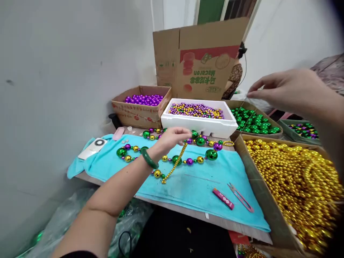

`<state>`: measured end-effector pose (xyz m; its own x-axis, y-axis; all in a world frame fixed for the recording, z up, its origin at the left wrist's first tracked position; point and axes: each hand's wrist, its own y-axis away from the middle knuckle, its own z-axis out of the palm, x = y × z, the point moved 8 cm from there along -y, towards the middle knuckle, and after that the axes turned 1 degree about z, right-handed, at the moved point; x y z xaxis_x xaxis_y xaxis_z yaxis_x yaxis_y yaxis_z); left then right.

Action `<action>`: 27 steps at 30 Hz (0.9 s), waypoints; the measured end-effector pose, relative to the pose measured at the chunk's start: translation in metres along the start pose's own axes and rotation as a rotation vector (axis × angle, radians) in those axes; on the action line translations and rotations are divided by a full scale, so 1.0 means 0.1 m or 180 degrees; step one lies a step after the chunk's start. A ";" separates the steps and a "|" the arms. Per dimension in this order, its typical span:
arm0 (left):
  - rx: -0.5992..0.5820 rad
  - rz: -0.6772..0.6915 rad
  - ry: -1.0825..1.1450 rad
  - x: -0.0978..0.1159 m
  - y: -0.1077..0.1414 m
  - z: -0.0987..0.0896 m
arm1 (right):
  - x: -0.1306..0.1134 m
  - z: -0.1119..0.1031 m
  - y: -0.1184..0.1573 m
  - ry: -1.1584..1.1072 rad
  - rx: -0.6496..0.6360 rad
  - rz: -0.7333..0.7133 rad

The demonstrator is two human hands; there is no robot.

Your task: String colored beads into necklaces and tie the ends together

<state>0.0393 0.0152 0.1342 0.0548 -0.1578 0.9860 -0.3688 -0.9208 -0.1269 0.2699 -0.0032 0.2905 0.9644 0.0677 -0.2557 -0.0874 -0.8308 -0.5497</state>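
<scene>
Over the desk (243,228): left hand (172,139) extended, pinched, contents unclear | right hand (290,86) raised, pinching thread (243,102) | bead garland (189,161) below both

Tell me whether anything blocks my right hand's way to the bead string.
Nothing visible blocks the raised right hand up high. Lower down, the gold-bead box stands along the towel's right side, so its wall could obstruct a low approach. The left hand hides part of the bead string.
</scene>
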 end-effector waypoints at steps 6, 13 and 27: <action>-0.0209 0.0344 0.0126 0.42 -0.04 0.14 | -0.08 0.13 0.17 0.0049 -0.0540 0.0288; -0.0044 0.0026 0.0459 0.15 -0.15 0.15 | -0.13 0.45 0.20 0.0256 -0.0867 -0.0165; 0.0353 0.0061 0.1358 -0.16 -0.21 0.50 | -0.41 0.67 0.34 -0.0771 -0.1137 -0.0720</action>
<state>0.0922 0.0189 0.1158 -0.3477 -0.0353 0.9369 -0.2628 -0.9556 -0.1335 0.2110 0.0030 0.2291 0.8598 0.3599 -0.3622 0.2497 -0.9151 -0.3164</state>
